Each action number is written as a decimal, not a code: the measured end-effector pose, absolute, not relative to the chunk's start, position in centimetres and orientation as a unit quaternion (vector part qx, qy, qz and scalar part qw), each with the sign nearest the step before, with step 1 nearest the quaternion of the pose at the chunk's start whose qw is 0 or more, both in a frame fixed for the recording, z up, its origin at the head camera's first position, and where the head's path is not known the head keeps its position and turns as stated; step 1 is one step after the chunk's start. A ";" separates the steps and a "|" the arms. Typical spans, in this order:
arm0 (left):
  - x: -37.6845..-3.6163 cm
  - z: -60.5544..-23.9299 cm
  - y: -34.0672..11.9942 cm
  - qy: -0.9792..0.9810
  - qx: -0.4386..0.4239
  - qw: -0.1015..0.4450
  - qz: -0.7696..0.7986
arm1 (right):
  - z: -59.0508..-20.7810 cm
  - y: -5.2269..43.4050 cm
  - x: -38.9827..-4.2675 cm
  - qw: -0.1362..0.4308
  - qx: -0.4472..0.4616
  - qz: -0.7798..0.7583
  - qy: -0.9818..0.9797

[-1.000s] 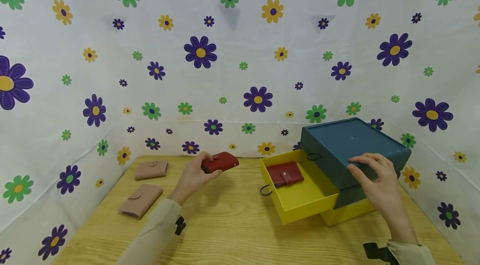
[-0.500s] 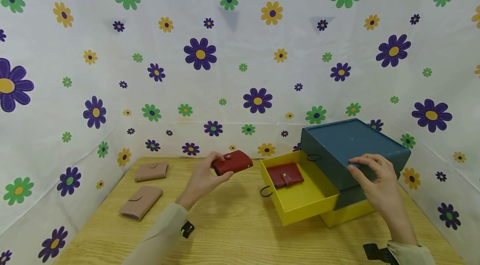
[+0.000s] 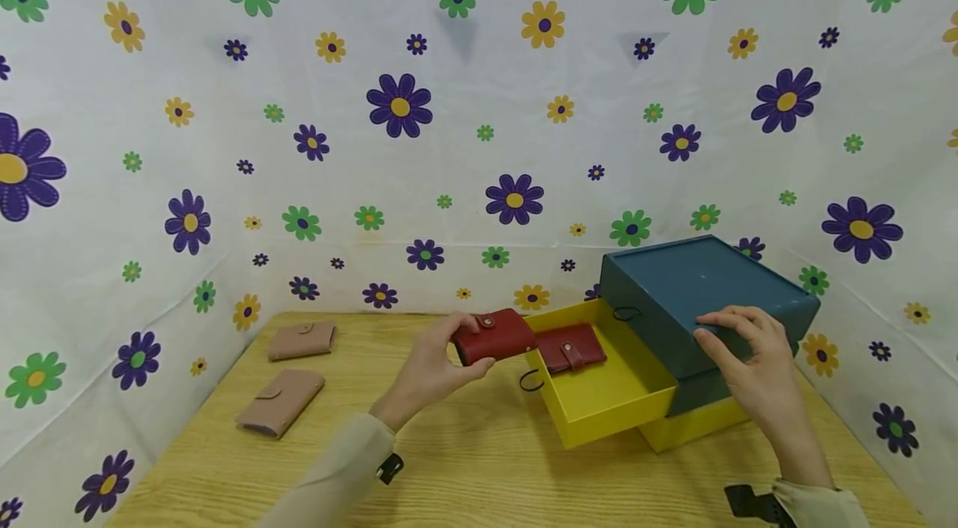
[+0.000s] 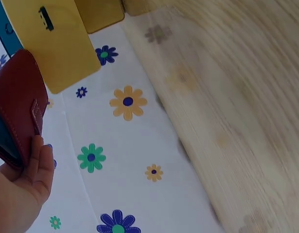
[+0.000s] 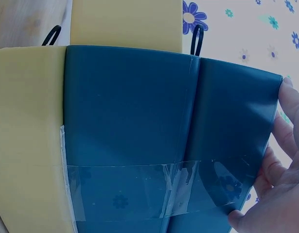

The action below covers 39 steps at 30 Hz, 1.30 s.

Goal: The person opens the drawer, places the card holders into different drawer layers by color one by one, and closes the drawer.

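The left hand [image 3: 434, 362] pinched a dark red wallet [image 3: 497, 335] between thumb and fingers, holding it up at the left side of a pulled-out yellow drawer [image 3: 629, 378]. From the head view, the wallet overlapped the drawer's far left corner; whether the two touched could not be told. Inside the drawer, toward its far left part, lay a second red wallet [image 3: 572, 347], its snap strap facing up. A black loop [image 3: 530, 380] hung on the drawer's front.

The right hand [image 3: 759, 362] had its fingers apart and lightly bent, resting on the blue box [image 3: 707, 266] near its front edge. Clear tape [image 5: 125, 196] ran across the side of the box. On the left of the desk [image 3: 449, 461] lay two pink wallets [image 3: 283, 401], one behind the other and apart. A white flowered cloth [image 3: 479, 54] hung around the desk.
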<state>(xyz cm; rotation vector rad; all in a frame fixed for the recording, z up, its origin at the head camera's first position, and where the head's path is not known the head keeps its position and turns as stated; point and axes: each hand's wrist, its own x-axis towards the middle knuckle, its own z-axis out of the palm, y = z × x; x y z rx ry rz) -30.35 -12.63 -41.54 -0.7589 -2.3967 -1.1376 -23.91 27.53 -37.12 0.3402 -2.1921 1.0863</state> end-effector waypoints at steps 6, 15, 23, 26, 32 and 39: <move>-29.7 -41.3 -11.7 -0.835 -0.281 0.209 -0.425 | -37.1 27.5 -23.9 0.335 0.129 0.416 -0.836; -29.1 -41.2 -10.4 -0.823 -0.310 0.217 -0.424 | -37.1 27.5 -23.8 0.324 0.127 0.421 -0.838; -28.3 -41.3 -9.0 -0.827 -0.327 0.212 -0.405 | -37.0 27.4 -23.9 0.320 0.127 0.421 -0.839; -27.9 -41.4 -8.3 -0.825 -0.341 0.203 -0.402 | -36.9 27.4 -24.0 0.322 0.127 0.419 -0.839; -27.6 -41.2 -6.7 -0.824 -0.375 0.197 -0.376 | -36.8 27.3 -23.9 0.325 0.123 0.418 -0.839; -27.4 -41.1 -5.0 -0.825 -0.388 0.221 -0.347 | -37.0 27.4 -23.9 0.333 0.126 0.414 -0.837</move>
